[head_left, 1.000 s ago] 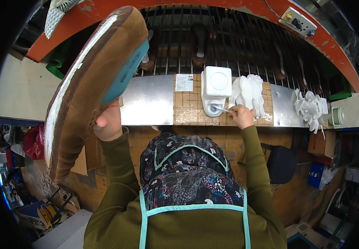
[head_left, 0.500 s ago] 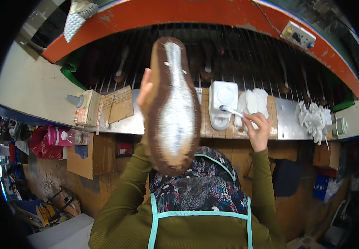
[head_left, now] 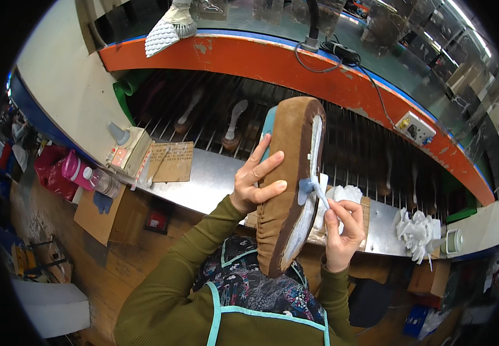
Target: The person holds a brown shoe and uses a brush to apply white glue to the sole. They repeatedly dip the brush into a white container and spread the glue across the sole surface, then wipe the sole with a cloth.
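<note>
A brown suede shoe upper [head_left: 284, 155] on a turquoise last [head_left: 269, 124] is held up before me, its long side facing me and its pale, wet-looking underside turned right. My left hand [head_left: 255, 181] grips it from the left, fingers spread along the suede and the thumb pressed on the side. Pinched between the fingers of my right hand [head_left: 344, 230] is a brush [head_left: 321, 194] with a slim pale handle. Its bluish head touches the bottom of the shoe near the dark brown edge. Behind the shoe, the white container is almost wholly hidden.
A metal ledge [head_left: 206, 187] runs across, bearing a box [head_left: 134, 153] with a grey cone, a cardboard piece [head_left: 171, 162], white cloths [head_left: 348, 194] and crumpled white material [head_left: 417, 233]. Beyond lie rails with other shoes [head_left: 235, 124] under an orange beam [head_left: 261, 57]. A socket [head_left: 415, 128] sits right.
The shoe has turned from showing its underside to showing its side, and moved right. The brush has gone from the white container to the shoe's bottom edge. My view has tilted.
</note>
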The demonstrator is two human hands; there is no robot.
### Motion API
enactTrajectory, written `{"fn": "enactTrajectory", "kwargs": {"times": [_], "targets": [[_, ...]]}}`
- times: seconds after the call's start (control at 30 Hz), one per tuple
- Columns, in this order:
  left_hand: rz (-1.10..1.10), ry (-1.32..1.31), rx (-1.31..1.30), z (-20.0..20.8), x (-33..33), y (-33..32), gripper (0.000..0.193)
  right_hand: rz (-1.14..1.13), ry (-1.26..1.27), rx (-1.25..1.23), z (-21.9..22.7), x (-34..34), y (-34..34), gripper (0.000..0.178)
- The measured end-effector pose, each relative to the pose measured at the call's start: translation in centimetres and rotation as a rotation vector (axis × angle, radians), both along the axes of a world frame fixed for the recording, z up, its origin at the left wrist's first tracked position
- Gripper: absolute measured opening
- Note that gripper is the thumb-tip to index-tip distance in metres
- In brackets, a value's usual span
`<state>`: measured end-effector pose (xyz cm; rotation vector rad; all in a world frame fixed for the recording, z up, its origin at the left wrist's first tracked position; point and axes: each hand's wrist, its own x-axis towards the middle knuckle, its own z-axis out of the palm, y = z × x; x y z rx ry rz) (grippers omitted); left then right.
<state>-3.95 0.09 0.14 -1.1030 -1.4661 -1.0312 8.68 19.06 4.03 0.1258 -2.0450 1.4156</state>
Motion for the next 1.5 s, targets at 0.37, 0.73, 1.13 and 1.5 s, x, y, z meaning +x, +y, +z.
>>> {"fn": "enactTrajectory", "kwargs": {"times": [0.37, 0.73, 1.13, 1.5], "targets": [[0.016, 0.006, -0.067, 1.2, 1.3, -0.8, 0.036, -0.101, 0.168, 0.195, 3.1, -4.2, 0.3, 0.021], [-0.028, 0.017, -0.094, 1.9, 1.0, -1.2, 0.032, -0.197, 0.373, 0.358, 5.8, -7.4, 1.6, 0.021], [-0.040, 0.022, -0.121, 2.6, 0.7, -1.3, 0.036, 0.161, 0.190, 0.289, 4.5, -6.9, 4.2, 0.020], [-0.024, 0.045, -0.118, 2.9, -0.3, -1.4, 0.037, 0.350, 0.075, 0.295, 4.1, -6.1, 5.2, 0.018]]}}
